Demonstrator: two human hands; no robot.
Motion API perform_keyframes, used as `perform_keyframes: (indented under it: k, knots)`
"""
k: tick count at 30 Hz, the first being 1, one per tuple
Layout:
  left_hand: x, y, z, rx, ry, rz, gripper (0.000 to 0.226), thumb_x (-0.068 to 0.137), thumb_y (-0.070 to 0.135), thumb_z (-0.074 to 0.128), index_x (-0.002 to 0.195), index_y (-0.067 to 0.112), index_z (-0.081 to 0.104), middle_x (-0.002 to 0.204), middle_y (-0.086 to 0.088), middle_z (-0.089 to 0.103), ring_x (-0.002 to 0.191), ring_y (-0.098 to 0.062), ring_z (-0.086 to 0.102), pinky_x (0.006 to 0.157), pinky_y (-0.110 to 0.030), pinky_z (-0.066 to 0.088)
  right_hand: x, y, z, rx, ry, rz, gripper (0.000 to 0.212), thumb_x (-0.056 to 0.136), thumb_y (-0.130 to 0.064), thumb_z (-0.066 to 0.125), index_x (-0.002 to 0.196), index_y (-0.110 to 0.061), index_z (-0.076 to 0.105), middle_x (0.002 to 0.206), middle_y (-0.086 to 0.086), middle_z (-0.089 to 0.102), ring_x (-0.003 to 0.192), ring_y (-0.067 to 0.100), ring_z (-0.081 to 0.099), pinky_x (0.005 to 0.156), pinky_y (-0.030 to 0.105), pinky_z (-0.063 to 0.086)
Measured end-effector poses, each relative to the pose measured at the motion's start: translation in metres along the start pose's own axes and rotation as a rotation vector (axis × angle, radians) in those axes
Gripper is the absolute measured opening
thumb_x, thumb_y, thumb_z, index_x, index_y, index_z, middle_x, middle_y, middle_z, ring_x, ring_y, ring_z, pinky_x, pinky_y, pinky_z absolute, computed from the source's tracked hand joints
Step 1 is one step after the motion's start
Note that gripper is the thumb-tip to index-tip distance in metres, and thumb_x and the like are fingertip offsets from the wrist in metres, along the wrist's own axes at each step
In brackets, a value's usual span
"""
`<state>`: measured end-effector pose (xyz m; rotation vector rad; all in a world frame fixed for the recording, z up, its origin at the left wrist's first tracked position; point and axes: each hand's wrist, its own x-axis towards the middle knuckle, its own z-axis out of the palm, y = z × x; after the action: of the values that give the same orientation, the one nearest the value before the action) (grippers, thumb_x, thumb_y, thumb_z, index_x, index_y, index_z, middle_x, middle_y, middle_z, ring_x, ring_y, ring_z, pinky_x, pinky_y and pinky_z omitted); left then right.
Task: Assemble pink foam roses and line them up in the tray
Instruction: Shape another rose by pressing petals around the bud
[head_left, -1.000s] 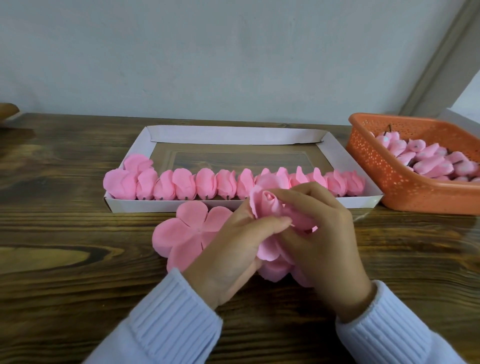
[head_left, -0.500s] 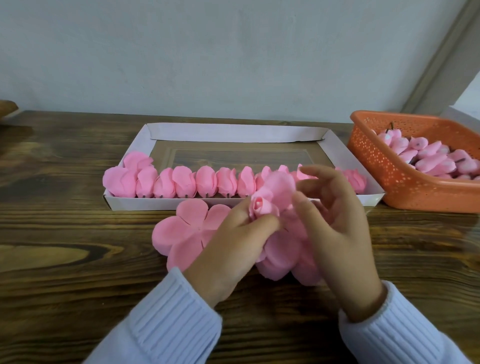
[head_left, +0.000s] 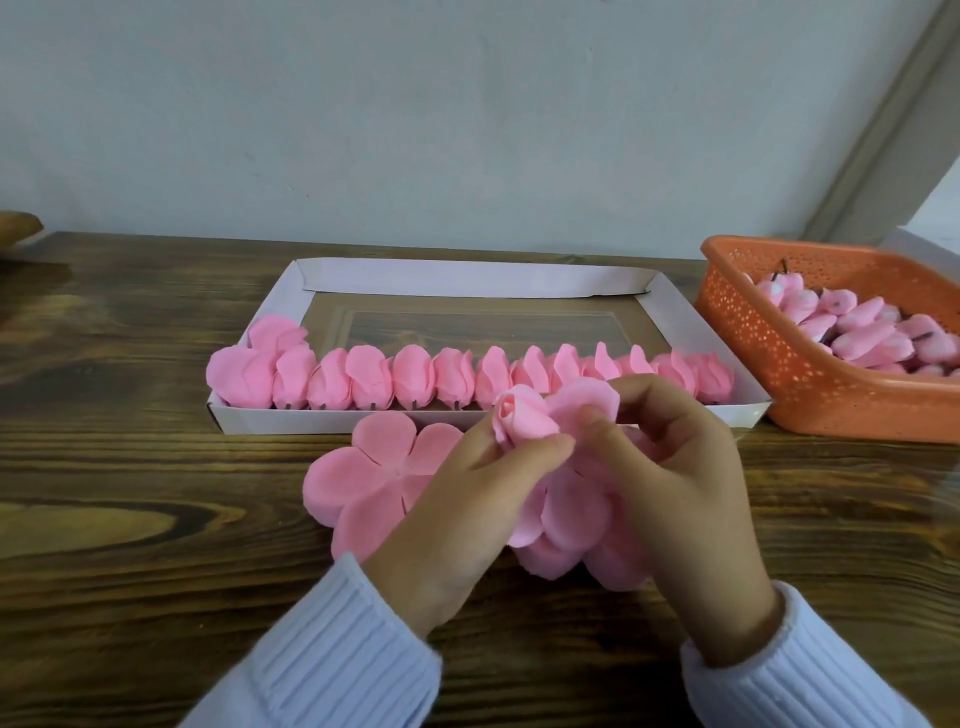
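A pink foam rose bud (head_left: 522, 422) sits between both hands just in front of the white tray (head_left: 363, 422). My left hand (head_left: 467, 514) pinches the bud from below with thumb and fingers. My right hand (head_left: 680, 483) pinches a loose petal (head_left: 584, 402) and folds it against the bud; more petals of the same piece (head_left: 566, 514) hang under the hands. A flat five-petal foam piece (head_left: 363, 478) lies on the table to the left. A row of finished pink roses (head_left: 415, 379) lines the tray's front edge.
An orange perforated basket (head_left: 769, 353) holding several pink buds stands at the right, touching the tray's corner. The tray's back half shows its bare clear bottom (head_left: 478, 322). The wooden table (head_left: 130, 545) ends at a pale wall behind.
My right hand has opened from around the rose, lifted one petal and brought it up beside the bud. My left hand keeps its pinch on the bud.
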<state>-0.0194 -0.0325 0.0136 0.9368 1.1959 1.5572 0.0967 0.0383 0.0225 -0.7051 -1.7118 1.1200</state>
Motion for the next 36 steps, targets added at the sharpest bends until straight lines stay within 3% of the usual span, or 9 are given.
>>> perform_keyframes:
  k: [3,6,8,13,18,25,28,32,36]
  knots:
    - [0.0003,0.0001,0.0009,-0.074,0.015,-0.019,0.034,0.078,0.023,0.057,0.103,0.004,0.069,0.106,-0.018,0.071,0.111,-0.030,0.064,0.098,-0.042,0.048,-0.0012,-0.0004,-0.0001,0.005,0.020,0.008,0.012,0.086,-0.004,0.067,0.079,-0.014,0.066,0.074,0.006,0.069,0.066,0.018,0.062,0.062,0.034,0.052]
    - [0.0003,-0.0004,0.0003,-0.156,-0.049,-0.024,0.016,0.082,0.015,0.062,0.083,0.018,0.077,0.083,-0.001,0.074,0.088,-0.014,0.071,0.078,-0.027,0.056,-0.0004,0.0004,-0.0007,0.033,0.038,0.065,0.005,0.082,-0.012,0.065,0.080,-0.007,0.064,0.077,0.018,0.067,0.067,0.024,0.059,0.062,0.045,0.051]
    - [-0.0003,-0.0007,0.0003,-0.193,-0.077,-0.018,0.023,0.086,0.012,0.058,0.078,0.020,0.078,0.077,0.003,0.073,0.081,-0.008,0.070,0.072,-0.020,0.054,0.0003,-0.0003,-0.0004,0.077,0.039,0.108,0.011,0.076,-0.016,0.060,0.078,-0.006,0.062,0.081,0.023,0.067,0.069,0.026,0.058,0.062,0.048,0.051]
    - [-0.0005,-0.0018,-0.0004,-0.024,-0.034,0.024,0.024,0.082,0.023,0.058,0.098,0.012,0.072,0.090,-0.001,0.075,0.092,-0.010,0.069,0.079,-0.021,0.053,-0.0007,-0.0030,0.0014,0.035,0.008,0.027,0.008,0.079,-0.015,0.066,0.078,-0.008,0.062,0.075,0.012,0.067,0.066,0.014,0.060,0.060,0.025,0.047]
    - [-0.0029,0.0010,-0.0002,0.074,-0.074,0.053,0.016,0.093,0.012,0.059,0.102,0.017,0.071,0.096,0.005,0.075,0.093,-0.001,0.069,0.072,-0.009,0.049,-0.0001,-0.0017,0.0001,-0.045,0.017,-0.068,0.016,0.083,-0.003,0.071,0.077,-0.016,0.065,0.075,0.004,0.069,0.071,0.021,0.065,0.065,0.025,0.050]
    - [-0.0031,-0.0002,-0.0026,0.205,-0.099,0.051,0.024,0.081,0.025,0.060,0.102,0.024,0.070,0.098,0.001,0.074,0.093,-0.001,0.068,0.073,-0.012,0.050,0.0008,-0.0071,-0.0021,-0.029,-0.050,-0.101,0.014,0.080,-0.004,0.074,0.079,-0.019,0.073,0.079,-0.005,0.073,0.074,0.016,0.068,0.070,0.025,0.053]
    - [-0.0040,0.0001,-0.0019,0.315,-0.108,0.054,0.026,0.080,0.029,0.060,0.105,0.025,0.067,0.099,-0.003,0.072,0.097,-0.008,0.067,0.086,-0.030,0.055,0.0016,-0.0059,-0.0028,-0.020,-0.042,-0.069,0.014,0.078,-0.004,0.075,0.076,-0.018,0.073,0.075,-0.005,0.073,0.071,0.013,0.068,0.066,0.020,0.052]
    - [-0.0042,0.0009,0.0010,0.387,-0.099,0.060,0.029,0.079,0.034,0.058,0.106,0.027,0.066,0.100,0.001,0.072,0.097,-0.009,0.067,0.091,-0.041,0.054,0.0025,-0.0050,-0.0044,0.002,-0.067,-0.066,0.011,0.077,-0.002,0.075,0.074,-0.012,0.072,0.073,-0.002,0.073,0.068,0.010,0.068,0.064,0.016,0.050]
    - [-0.0027,0.0015,0.0014,0.396,-0.096,0.090,0.025,0.081,0.033,0.057,0.105,0.032,0.066,0.097,0.001,0.072,0.094,-0.008,0.068,0.087,-0.029,0.054,0.0025,-0.0075,-0.0058,0.017,-0.139,-0.091,0.007,0.080,-0.009,0.075,0.077,-0.015,0.074,0.075,0.000,0.073,0.071,0.013,0.069,0.067,0.020,0.051]
